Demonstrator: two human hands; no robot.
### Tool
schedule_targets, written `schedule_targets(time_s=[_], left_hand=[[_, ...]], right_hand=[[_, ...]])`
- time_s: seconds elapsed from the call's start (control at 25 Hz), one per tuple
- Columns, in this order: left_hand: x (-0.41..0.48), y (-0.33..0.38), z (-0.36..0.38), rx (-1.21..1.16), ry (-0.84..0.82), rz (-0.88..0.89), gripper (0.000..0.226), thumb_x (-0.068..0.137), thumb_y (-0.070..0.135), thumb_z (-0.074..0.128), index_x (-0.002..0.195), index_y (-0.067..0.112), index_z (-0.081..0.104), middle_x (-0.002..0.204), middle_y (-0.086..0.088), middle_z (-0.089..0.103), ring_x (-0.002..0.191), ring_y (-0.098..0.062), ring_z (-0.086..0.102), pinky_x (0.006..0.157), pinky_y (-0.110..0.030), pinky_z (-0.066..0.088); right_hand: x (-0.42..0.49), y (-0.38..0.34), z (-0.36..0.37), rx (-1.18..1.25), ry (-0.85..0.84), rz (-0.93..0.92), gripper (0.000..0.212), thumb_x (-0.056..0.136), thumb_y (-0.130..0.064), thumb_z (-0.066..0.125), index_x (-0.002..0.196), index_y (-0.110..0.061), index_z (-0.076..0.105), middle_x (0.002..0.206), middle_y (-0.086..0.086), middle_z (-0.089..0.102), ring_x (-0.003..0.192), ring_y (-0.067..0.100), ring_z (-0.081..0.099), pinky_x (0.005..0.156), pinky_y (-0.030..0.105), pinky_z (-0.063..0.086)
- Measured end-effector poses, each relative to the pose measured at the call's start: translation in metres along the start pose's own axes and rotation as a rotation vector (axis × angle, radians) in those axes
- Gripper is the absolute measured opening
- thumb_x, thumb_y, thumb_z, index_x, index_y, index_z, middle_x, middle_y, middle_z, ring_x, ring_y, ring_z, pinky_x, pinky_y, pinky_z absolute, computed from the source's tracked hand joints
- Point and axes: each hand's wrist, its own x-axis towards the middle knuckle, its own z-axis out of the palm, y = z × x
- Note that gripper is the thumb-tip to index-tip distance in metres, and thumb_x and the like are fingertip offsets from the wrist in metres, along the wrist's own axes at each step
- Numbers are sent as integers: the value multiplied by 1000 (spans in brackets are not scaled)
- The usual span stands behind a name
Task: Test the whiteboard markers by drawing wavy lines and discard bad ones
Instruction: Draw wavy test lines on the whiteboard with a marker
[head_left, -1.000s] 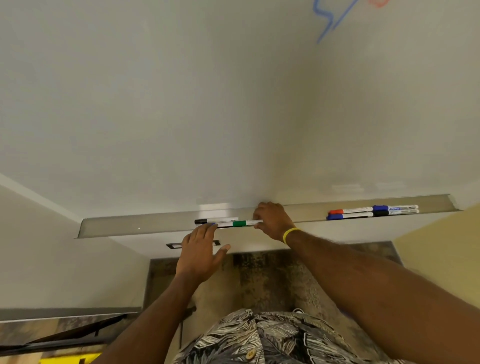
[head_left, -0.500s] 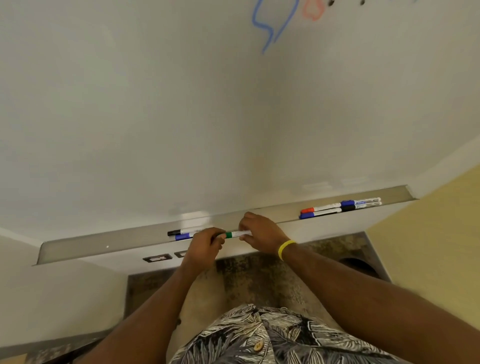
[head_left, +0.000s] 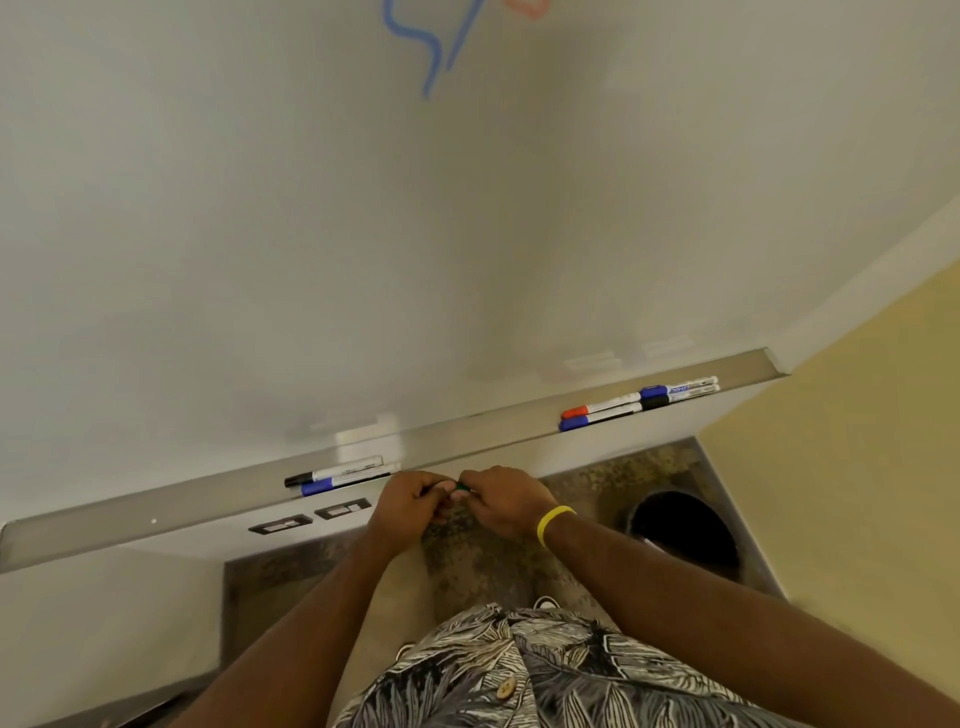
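My left hand (head_left: 410, 506) and my right hand (head_left: 506, 501) meet just below the metal marker tray (head_left: 467, 441), both closed around a green marker (head_left: 461, 487); only a sliver of green shows between the fingers. A black-capped marker (head_left: 332, 474) and a blue-capped marker (head_left: 343, 482) lie on the tray left of my hands. At the tray's right end lie a red marker (head_left: 597, 406), a blue marker (head_left: 595, 418), another blue one (head_left: 675, 388) and a black one (head_left: 675, 399). A blue wavy line (head_left: 426, 47) and a red mark (head_left: 527, 8) are on the whiteboard (head_left: 363, 234).
A dark round bin (head_left: 683, 530) stands on the mottled floor at the lower right, against a yellow wall (head_left: 857, 441). Two wall outlets (head_left: 311, 517) sit under the tray. My patterned shirt fills the bottom middle.
The green marker has come off the tray into both hands, which have drawn together below the tray. The view has shifted, bringing the bin into sight.
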Motion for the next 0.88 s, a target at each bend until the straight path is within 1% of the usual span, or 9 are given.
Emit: schedule_targets(time_s=[0.08,0.24,0.36,0.48,0.56,0.64,0.76,0.8,0.88], left_hand=[[7,4,4,-26,-14,-3,20,97,10,57,93,12,76,59,13,68,59,-3,66,59,-15,52],[21,13,9,-29,-35,3,21,97,12,56,92,12,76,61,11,69,60,-3,67,60,-15,54],[31,11,11,-35,-62,-18,21,97,12,56,92,13,76,64,6,69,61,-8,67,64,-21,57],[40,7,10,-34,-76,-31,19,96,14,59,96,8,77,68,-1,71,64,-12,69,70,-31,61],[48,7,5,-32,-67,-41,15,95,13,61,93,11,76,70,-2,72,65,-15,69,73,-34,61],[55,5,0,-7,-11,-35,14,94,11,62,90,17,75,74,-1,72,69,-17,68,76,-31,60],[67,-1,-3,234,131,0,13,89,15,68,100,13,75,89,2,71,80,-12,63,79,-21,47],[69,-2,-1,274,153,-16,16,88,15,69,103,12,74,95,-1,71,85,-13,62,80,-21,44],[73,-4,6,307,159,-62,19,89,13,67,108,11,72,103,-5,71,93,-19,64,82,-24,45]], right_hand=[[-1,5,-4,-16,3,17,37,104,-41,34,107,-11,54,100,16,67,88,34,60,72,38,41],[0,15,-11,-51,11,57,41,104,-44,31,106,-10,55,100,16,67,88,35,60,72,39,41],[1,19,-13,-71,3,85,44,104,-45,29,105,-10,56,98,16,66,86,34,60,69,37,39],[0,25,-13,-46,0,147,47,103,-50,28,91,-13,55,91,13,66,77,29,57,67,36,40],[-5,35,-13,4,16,220,47,102,-53,29,88,-15,54,89,11,65,76,26,56,69,36,43],[-11,49,-14,60,48,289,48,102,-53,31,92,-14,57,90,10,66,80,27,60,73,37,46],[-18,62,-17,174,120,331,44,102,-51,36,99,-13,57,90,10,66,77,26,60,69,36,47],[-19,63,-18,238,145,341,41,102,-49,38,102,-12,57,92,10,66,76,24,59,68,34,45],[-21,62,-20,348,192,350,34,103,-42,42,109,-11,56,99,8,64,81,19,57,71,29,42]])
